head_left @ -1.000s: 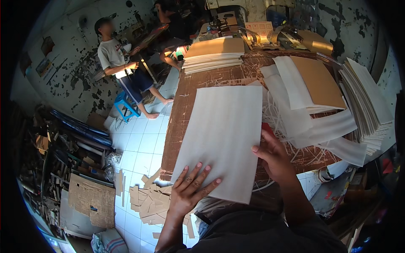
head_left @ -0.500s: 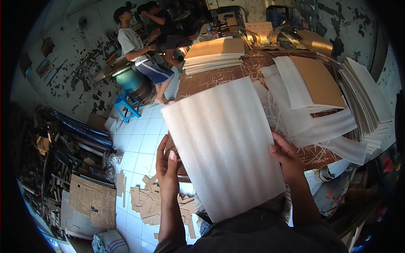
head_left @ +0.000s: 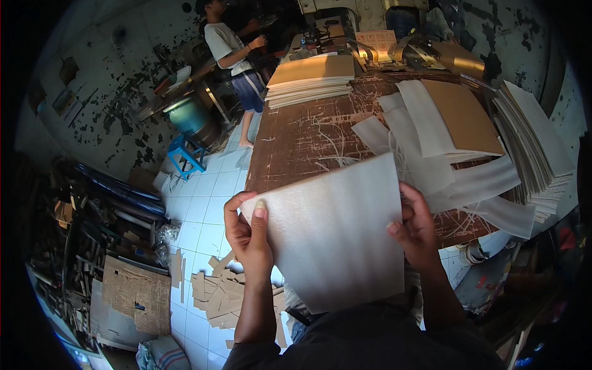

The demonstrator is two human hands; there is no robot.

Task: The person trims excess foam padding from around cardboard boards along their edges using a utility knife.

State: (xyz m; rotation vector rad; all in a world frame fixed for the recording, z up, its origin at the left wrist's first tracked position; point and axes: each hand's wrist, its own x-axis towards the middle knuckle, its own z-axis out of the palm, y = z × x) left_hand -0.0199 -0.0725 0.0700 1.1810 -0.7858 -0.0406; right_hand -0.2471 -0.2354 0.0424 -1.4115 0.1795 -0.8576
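Note:
A white foam sheet (head_left: 339, 240) is tilted in front of my body, its far edge over the near part of the brown table. My left hand (head_left: 251, 237) grips its far left corner, thumb flat on the white face and fingers curled behind. At the right edge, my right hand (head_left: 420, 231) holds the sheet between thumb and fingers. The underside of the sheet is hidden. Just beyond my right hand lie loose white foam strips (head_left: 484, 182) and thin shreds.
On the scratched table (head_left: 290, 145) are a stack of brown boards (head_left: 311, 71), a brown board on foam (head_left: 462, 117) and a white sheet pile (head_left: 530, 145). Cardboard scraps (head_left: 222, 299) litter the floor. A person (head_left: 228, 49) stands beyond a blue stool (head_left: 186, 154).
The sheet's far edge has come down and toward me, uncovering more table. My left hand has shifted up to its corner. The person at the back has moved right.

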